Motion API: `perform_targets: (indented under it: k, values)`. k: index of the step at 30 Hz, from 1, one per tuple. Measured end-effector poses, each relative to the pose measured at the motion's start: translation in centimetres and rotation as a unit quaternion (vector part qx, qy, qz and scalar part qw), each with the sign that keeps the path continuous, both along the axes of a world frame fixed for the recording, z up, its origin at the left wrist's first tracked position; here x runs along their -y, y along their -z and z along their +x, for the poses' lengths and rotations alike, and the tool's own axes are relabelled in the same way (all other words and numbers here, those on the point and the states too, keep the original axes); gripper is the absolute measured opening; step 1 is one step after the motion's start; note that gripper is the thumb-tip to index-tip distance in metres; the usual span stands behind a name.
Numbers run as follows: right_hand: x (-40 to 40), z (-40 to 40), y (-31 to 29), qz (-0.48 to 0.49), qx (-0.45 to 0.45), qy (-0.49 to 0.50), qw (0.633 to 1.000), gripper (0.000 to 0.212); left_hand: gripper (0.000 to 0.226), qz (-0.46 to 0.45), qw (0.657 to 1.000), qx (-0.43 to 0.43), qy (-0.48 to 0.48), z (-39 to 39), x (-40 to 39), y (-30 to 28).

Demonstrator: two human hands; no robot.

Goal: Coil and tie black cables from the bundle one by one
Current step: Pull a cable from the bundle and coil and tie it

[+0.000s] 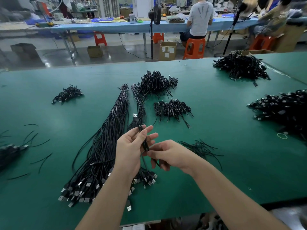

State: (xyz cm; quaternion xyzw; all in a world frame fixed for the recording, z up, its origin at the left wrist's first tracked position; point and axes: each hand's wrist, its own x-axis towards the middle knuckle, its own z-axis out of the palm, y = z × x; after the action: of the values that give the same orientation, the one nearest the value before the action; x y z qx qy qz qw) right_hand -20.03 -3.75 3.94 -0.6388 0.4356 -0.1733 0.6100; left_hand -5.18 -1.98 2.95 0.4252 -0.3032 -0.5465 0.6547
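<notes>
Both hands are up over the near-middle of the green counter (216, 97), working one black cable (144, 141). Left hand (131, 146) is palm up, fingers mostly straight and spread, with the folded cable lying across the palm and fingers; thumb looks laid against it, grip not clear. The cable's USB plug (135, 116) sticks up past the fingertips toward the far edge. Right hand (167, 154) pinches the lower end of the folded cable with thumb and forefinger, other fingers curled under; a short black strand hangs from that hand, can't tell if it's a tie or the cable's tail. Main bundle (106, 146) lies on the counter left of the hands, running from the near edge toward the far edge, USB plugs fanned out at the near end, a band round the far end. A thinner second bundle (139, 105) lies just beside it on the right. Finished coils sit in piles: one at centre-far (155, 84), one just nearer (172, 108), a small one to the left (68, 94), bigger ones at the far right corner (240, 67) and the right edge (285, 108). Loose black ties (201, 147) lie right of the right hand, more scattered by the left edge (33, 138).
</notes>
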Motion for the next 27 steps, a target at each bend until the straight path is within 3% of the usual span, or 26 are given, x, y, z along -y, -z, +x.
perform_targets:
  k: [10,14,18,27]
  values:
    - [0.2,-1.1,0.4,0.016,0.035,0.000,0.999,0.018,0.020,-0.013,1.000,0.008,0.023,0.4,-0.1,0.7]
    - [0.4,-1.0,0.2,0.033,0.027,-0.014,0.999,0.032,0.021,-0.003,1.000,-0.009,0.027,0.0,-0.4,0.8]
    - [0.7,-0.4,0.0,0.020,0.060,0.004,0.998,0.032,0.022,-0.005,0.998,-0.014,0.064,-0.8,-0.7,1.1]
    - [0.3,0.4,0.8,0.014,0.074,0.075,0.994,0.017,0.018,0.034,0.992,-0.010,0.119,-0.2,-0.6,0.8]
